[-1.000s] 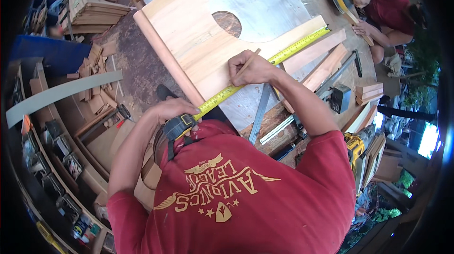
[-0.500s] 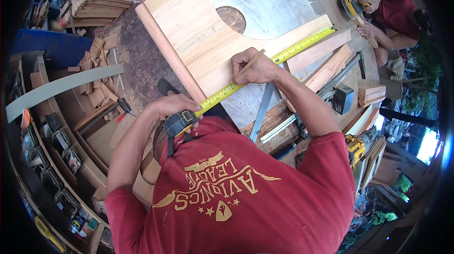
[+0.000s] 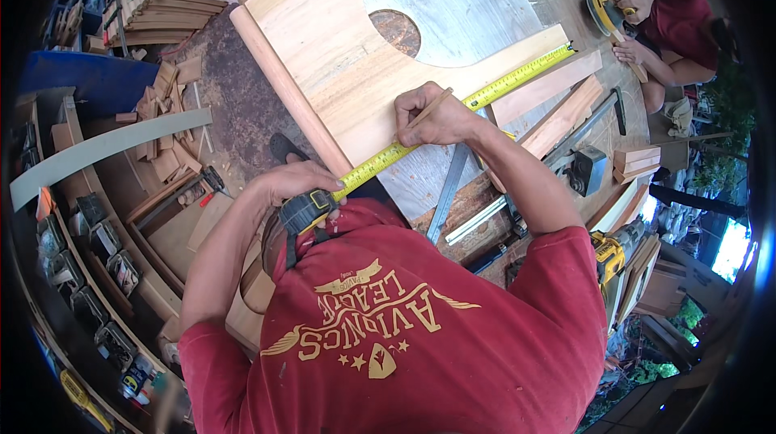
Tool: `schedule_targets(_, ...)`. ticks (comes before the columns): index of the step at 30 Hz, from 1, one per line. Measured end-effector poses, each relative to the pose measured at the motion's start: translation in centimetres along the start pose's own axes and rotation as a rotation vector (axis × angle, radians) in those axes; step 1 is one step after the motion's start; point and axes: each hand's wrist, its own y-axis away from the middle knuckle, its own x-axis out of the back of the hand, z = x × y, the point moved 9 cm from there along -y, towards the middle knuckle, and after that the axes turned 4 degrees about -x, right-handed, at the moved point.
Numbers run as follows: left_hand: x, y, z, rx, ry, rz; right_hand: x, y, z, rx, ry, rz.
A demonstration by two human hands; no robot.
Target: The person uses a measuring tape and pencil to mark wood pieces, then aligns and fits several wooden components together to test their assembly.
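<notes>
Right fingers (image 3: 406,103) around pencil (image 3: 430,108), yellow tape (image 3: 376,165) beneath

Pictured from my head by the left of two side-by-side fisheye cameras, the view looks down on my right hand (image 3: 436,116), close to its centre. My shirt (image 3: 436,313), below that hand, looms large and near; the board (image 3: 323,38) lies beyond the hand; a co-worker (image 3: 677,20), out to its right, appears smaller, farther off, toward the dark rim.
</notes>
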Motion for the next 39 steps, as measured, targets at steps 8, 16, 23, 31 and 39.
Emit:
schedule_targets(8,-0.2,0.3,0.6,-0.016,-0.055,0.008,0.1,-0.1,0.0,0.020,0.013,0.012)
schedule_targets(16,-0.3,0.3,0.6,-0.017,-0.044,0.006,0.1,0.1,0.2,0.002,0.006,0.018)
schedule_targets(23,0.0,0.3,0.0,-0.004,-0.037,0.028,-0.2,-0.1,0.1,0.055,-0.017,0.016)
schedule_targets(31,-0.6,0.5,1.1,-0.059,-0.248,0.030,3.9,1.8,-1.5,0.121,-0.336,0.171)
schedule_targets(39,-6.2,1.5,6.3,-0.363,-0.454,0.132,3.5,13.6,-11.3,0.881,-0.590,0.696)
